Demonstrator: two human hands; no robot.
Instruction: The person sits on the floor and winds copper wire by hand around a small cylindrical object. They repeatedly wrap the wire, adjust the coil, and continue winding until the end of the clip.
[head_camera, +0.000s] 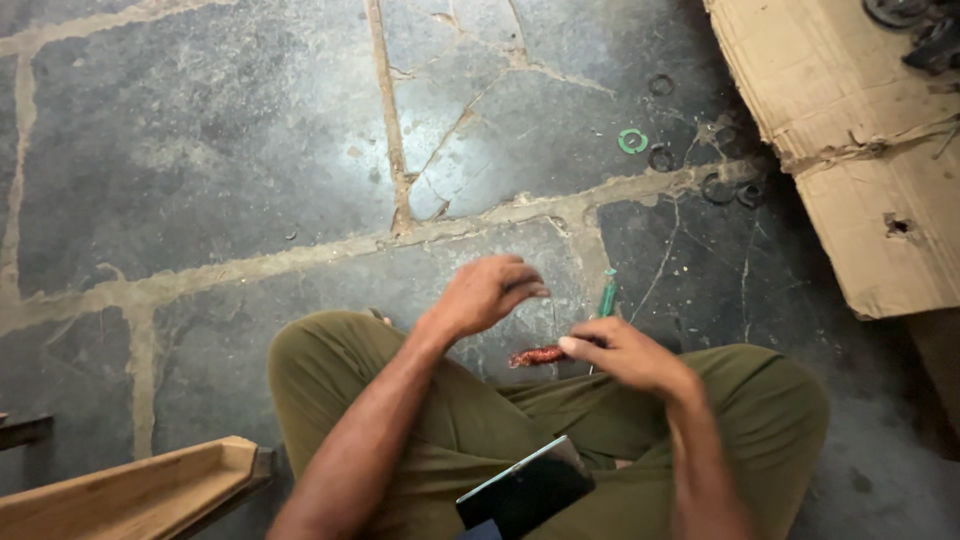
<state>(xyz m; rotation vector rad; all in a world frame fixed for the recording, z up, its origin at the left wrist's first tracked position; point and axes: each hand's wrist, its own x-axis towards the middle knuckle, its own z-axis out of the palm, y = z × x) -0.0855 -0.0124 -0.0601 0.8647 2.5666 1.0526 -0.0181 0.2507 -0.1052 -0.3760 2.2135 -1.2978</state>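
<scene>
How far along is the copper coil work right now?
Done: nothing clearly finished shows. In hand: the right hand pinches a reddish copper coil; the left hand hovers above it, open. Left: a green-handled tool and loose rings lie untouched on the floor.

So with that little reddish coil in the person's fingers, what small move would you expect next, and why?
Probably the left hand comes down to pinch the free end of the small reddish copper-coloured wire coil. The right hand grips only one end of the coil, the other end sticks out unsupported, and the left hand hovers open just above it, touching nothing. That is a guess.
</scene>
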